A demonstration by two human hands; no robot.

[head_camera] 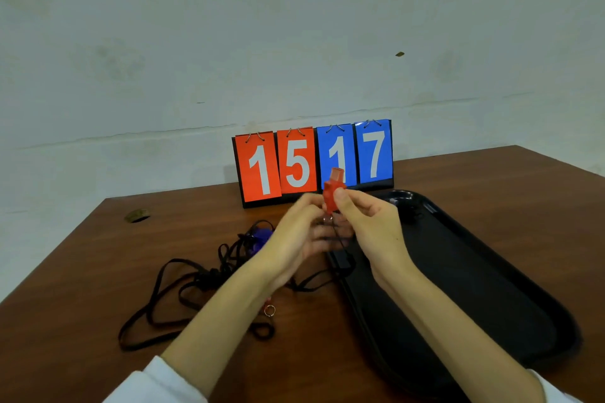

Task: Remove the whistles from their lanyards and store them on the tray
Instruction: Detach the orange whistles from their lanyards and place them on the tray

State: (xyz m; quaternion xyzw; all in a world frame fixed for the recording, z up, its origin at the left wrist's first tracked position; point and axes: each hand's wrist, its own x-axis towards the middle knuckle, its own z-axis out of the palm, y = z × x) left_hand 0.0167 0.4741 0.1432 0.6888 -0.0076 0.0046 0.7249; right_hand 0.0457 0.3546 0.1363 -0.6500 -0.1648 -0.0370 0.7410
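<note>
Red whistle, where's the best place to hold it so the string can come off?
Probably the red whistle by its wide middle, pinched from the right side, as the right hand does. The mouthpiece points up and the ring with the black lanyard hangs from the bottom, so a side pinch leaves that end free for the left hand.
</note>
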